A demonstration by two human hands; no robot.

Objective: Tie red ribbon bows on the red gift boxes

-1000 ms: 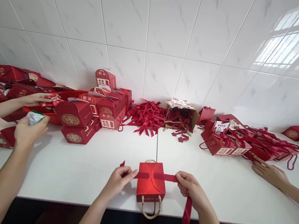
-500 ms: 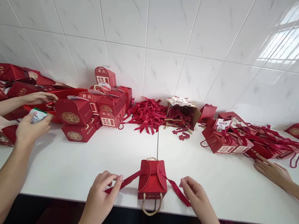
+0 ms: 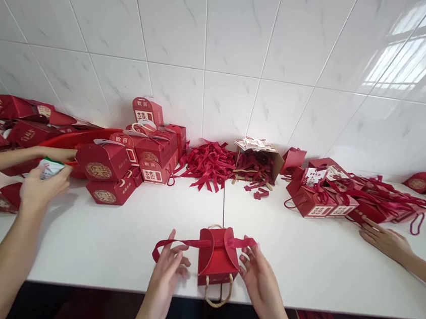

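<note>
A small red gift box (image 3: 218, 256) stands near the table's front edge, its curved flaps folded over the top and a twine handle (image 3: 217, 302) hanging toward me. A dark red ribbon (image 3: 192, 242) runs through its top and comes out on both sides. To the left of the box is my left hand (image 3: 164, 276), fingers spread, with the ribbon's left tail looping past its raised finger. My right hand (image 3: 261, 279) is close against the box's right side, fingers apart. The short right tail rests at its fingertips.
Behind the box lie a heap of red ribbons (image 3: 210, 164) and an open carton (image 3: 277, 166). Stacked red boxes (image 3: 107, 174) stand left, more boxes (image 3: 318, 201) right. At left a co-worker's hand (image 3: 44, 187) holds a small packet (image 3: 50, 168); another person's hand (image 3: 387, 241) rests at right.
Both my hands have moved inward to the box, and their fingers have spread. The ribbon tails, stretched down and outward before, now sit higher, the left one curving in a loop.
</note>
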